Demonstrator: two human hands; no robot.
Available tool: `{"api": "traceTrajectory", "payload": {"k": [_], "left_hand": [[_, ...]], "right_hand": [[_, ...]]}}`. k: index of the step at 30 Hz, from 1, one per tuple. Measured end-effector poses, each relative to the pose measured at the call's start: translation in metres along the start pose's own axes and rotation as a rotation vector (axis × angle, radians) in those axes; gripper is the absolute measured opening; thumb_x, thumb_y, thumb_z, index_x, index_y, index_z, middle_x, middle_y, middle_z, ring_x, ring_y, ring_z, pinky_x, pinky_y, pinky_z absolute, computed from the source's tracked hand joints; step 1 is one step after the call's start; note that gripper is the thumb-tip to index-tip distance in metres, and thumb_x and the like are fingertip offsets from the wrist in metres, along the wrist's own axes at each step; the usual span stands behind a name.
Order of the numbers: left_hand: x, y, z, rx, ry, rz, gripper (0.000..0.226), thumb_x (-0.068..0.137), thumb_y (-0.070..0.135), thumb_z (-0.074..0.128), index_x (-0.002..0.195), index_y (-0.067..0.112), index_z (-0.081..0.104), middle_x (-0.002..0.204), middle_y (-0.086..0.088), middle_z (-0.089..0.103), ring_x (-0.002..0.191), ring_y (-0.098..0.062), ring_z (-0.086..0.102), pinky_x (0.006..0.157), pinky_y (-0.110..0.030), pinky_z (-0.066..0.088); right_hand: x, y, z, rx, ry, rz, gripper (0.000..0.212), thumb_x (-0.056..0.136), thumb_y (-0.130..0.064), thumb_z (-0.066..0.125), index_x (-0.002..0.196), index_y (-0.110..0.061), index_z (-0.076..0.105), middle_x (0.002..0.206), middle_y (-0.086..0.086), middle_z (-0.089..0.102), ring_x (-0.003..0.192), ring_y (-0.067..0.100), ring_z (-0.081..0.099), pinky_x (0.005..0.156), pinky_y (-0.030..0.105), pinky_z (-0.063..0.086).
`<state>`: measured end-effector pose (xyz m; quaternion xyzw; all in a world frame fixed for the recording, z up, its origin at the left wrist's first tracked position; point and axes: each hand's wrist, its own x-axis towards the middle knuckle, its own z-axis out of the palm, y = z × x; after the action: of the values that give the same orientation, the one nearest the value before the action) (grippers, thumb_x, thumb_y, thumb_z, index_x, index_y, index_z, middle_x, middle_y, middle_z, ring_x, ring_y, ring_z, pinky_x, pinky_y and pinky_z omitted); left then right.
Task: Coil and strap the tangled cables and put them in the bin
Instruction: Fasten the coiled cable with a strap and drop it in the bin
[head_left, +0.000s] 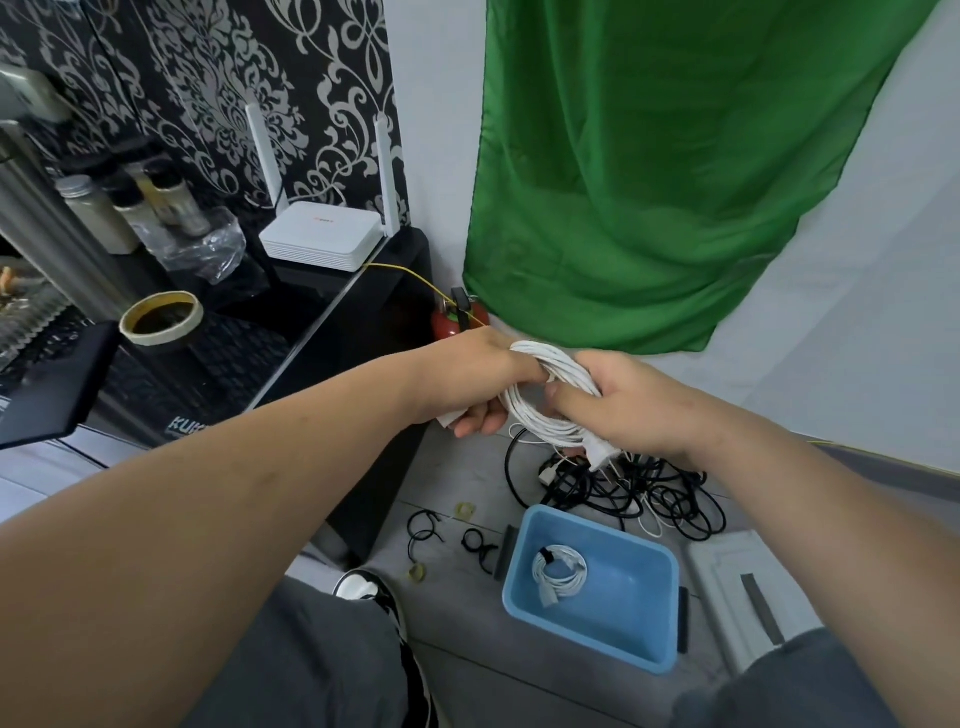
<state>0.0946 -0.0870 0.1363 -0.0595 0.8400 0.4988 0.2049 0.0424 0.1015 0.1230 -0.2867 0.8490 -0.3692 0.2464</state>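
Observation:
Both hands hold a coil of white cable (540, 410) in the air above the floor. My left hand (478, 379) grips its left side, with a white strip showing under the fingers. My right hand (623, 400) grips the right side, thumb across the loops, and a white strap end hangs below it. On the floor beneath lies a tangle of black and white cables (639, 493). The blue bin (623, 639) sits nearer me and holds one strapped white cable coil (558, 569).
Black loop straps (426, 525) and small rings lie on the floor left of the bin. A black desk (332, 312) with a router (319, 234) and a tape roll (161, 317) stands at the left. A green cloth (675, 171) hangs ahead. A white tray (737, 587) lies to the right.

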Motion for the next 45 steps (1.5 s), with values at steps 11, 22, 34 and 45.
{"api": "traceTrajectory", "payload": {"k": [11,22,34,45], "left_hand": [[0.013,-0.053,0.017,-0.049,-0.076,-0.181,0.043,0.101,0.034,0.045,0.108,-0.005,0.062,0.065,-0.017,0.061,0.041,-0.023,0.049,0.042,-0.023,0.036],[0.067,-0.145,0.08,-0.174,0.089,-0.255,0.03,0.097,0.045,0.06,0.108,0.018,0.066,0.092,-0.005,0.072,0.08,-0.02,0.072,0.074,-0.041,0.06],[0.127,-0.282,0.132,0.414,0.0,-0.493,0.025,0.103,0.018,0.044,0.118,0.006,0.061,0.132,-0.015,0.062,0.108,-0.033,0.062,0.091,-0.038,0.05],[0.143,-0.326,0.171,0.74,-0.306,-0.526,0.064,0.082,0.01,0.057,0.142,0.002,0.04,0.146,-0.017,0.045,0.108,-0.038,0.062,0.074,-0.041,0.044]], "right_hand": [[0.012,0.023,0.046,0.009,-0.068,0.136,0.027,0.103,-0.042,0.05,0.107,-0.016,0.057,0.097,0.014,0.075,0.077,0.03,0.077,0.076,0.056,0.061],[0.04,0.09,0.103,0.129,-0.121,0.463,0.028,0.108,-0.036,0.039,0.106,-0.011,0.051,0.083,0.021,0.07,0.068,0.036,0.076,0.068,0.05,0.063],[0.096,0.169,0.154,-0.076,0.111,0.36,0.033,0.107,-0.031,0.05,0.112,0.002,0.05,0.107,0.024,0.065,0.102,0.039,0.062,0.069,0.031,0.031],[0.11,0.18,0.169,0.008,0.15,0.367,0.037,0.105,-0.044,0.048,0.101,-0.007,0.043,0.09,0.011,0.054,0.078,0.026,0.049,0.064,0.032,0.029]]}}
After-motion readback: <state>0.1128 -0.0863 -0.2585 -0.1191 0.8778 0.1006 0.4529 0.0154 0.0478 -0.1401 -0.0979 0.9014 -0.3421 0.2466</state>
